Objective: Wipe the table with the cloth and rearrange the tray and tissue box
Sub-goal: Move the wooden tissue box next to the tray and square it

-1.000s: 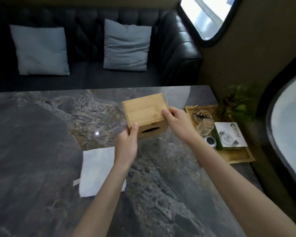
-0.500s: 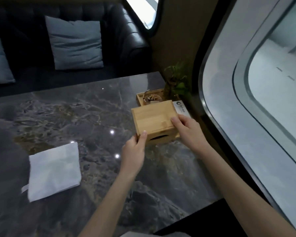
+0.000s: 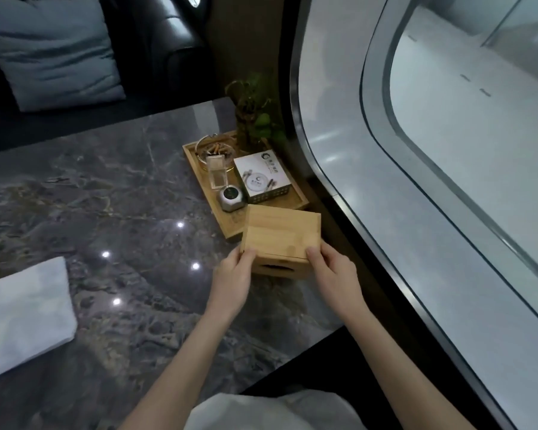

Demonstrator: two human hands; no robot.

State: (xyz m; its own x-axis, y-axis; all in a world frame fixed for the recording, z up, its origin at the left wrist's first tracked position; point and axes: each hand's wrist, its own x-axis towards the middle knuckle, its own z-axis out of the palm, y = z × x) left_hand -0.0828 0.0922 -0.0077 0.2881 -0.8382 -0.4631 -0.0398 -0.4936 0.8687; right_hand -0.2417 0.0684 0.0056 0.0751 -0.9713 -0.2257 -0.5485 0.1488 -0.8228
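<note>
Tissue box (image 3: 281,235) moved rightward, ending just beside tray (image 3: 199,169); both hands (image 3: 234,280) (image 3: 334,274) gripped its near corners. Stiff, probably light.

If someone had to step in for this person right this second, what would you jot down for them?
Left hand and right hand both grip the wooden tissue box, one at each near corner. The box sits at the near end of the wooden tray, overlapping its near corner; whether it rests on the table or is held just above cannot be told.
The tray lies by the window edge, carrying an ashtray, a white box and small items.
The white cloth lies folded on the table to the left, untouched by either hand.
Done: box brought next to the tray.
Left: set the box down and let go. Whether wiping is finished cannot be judged.
</note>
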